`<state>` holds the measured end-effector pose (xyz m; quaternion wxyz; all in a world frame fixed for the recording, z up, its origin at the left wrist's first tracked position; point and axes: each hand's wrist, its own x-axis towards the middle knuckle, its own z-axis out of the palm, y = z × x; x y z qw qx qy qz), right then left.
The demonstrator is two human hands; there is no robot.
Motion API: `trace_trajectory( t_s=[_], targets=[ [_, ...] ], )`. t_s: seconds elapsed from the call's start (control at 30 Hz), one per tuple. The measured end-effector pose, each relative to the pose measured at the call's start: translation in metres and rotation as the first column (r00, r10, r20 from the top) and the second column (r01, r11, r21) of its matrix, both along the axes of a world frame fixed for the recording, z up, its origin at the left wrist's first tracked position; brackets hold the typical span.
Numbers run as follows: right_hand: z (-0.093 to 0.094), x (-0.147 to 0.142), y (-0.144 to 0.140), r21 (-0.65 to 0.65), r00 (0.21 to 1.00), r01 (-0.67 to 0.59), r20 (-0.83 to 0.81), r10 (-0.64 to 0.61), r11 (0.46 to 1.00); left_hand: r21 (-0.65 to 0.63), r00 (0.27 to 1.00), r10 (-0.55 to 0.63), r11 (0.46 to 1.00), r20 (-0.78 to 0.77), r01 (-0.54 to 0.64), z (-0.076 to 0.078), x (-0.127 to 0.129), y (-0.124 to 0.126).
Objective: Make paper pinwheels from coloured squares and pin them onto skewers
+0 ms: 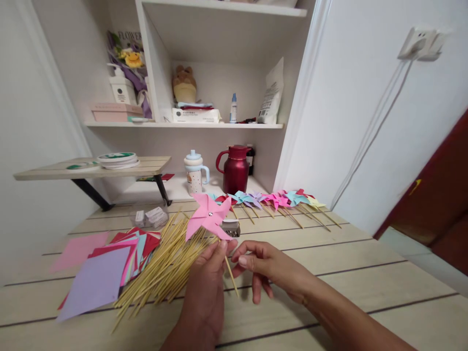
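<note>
A pink paper pinwheel [207, 217] on a thin wooden stick stands upright in front of me, a shiny pin at its centre. My left hand [210, 273] grips it just under the paper, thumb and fingers closed on the stick. Close by on the right, my right hand [261, 265] has its fingers apart and curved, with nothing seen in them. Behind the left hand lies a loose heap of wooden sticks [164, 265]. A small box of metal pins [231, 228] sits just behind the pinwheel, partly covered by it.
Coloured paper squares [98, 275] are stacked at the left. A clear box [149, 216] holds small white packs. Several finished pinwheels [278, 200] lie along the table's back edge. Behind them stand a red jug [236, 170] and a lidded cup [194, 175]. A small raised shelf [153, 165] overhangs the left.
</note>
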<state>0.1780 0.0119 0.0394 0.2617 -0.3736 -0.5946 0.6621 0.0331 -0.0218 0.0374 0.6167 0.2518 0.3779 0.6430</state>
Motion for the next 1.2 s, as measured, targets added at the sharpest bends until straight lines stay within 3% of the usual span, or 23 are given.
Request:
trace_trajectory(
  t_s=[0.17,0.33,0.8,0.93,1.1,1.2],
  targets=[
    [-0.007,-0.001,-0.001,-0.036,0.999,-0.053,0.008,0.053,0.998,-0.049,0.996,0.018,0.999,0.089,-0.014,0.002,-0.002,0.000],
    [-0.017,-0.008,0.000,-0.097,0.995,-0.095,-0.020,0.094,0.991,-0.066,0.998,0.013,0.998,0.069,-0.008,0.006,-0.003,-0.003],
    [-0.025,-0.021,-0.002,-0.038,0.994,0.098,-0.043,-0.099,0.994,-0.030,0.999,0.036,0.999,-0.016,-0.036,0.002,0.001,-0.005],
    [-0.026,-0.024,-0.001,-0.050,0.984,0.155,-0.075,-0.159,0.987,0.014,0.994,0.047,0.999,-0.101,-0.046,-0.003,-0.001,-0.002],
    [-0.027,-0.023,0.001,-0.056,0.984,0.157,-0.076,-0.161,0.986,-0.003,0.957,0.172,0.984,-0.234,-0.177,-0.001,-0.003,0.003],
    [-0.027,-0.023,0.001,-0.046,0.983,0.157,-0.086,-0.160,0.987,0.054,0.917,0.245,0.969,-0.316,-0.240,0.003,-0.003,0.004]
  ],
)
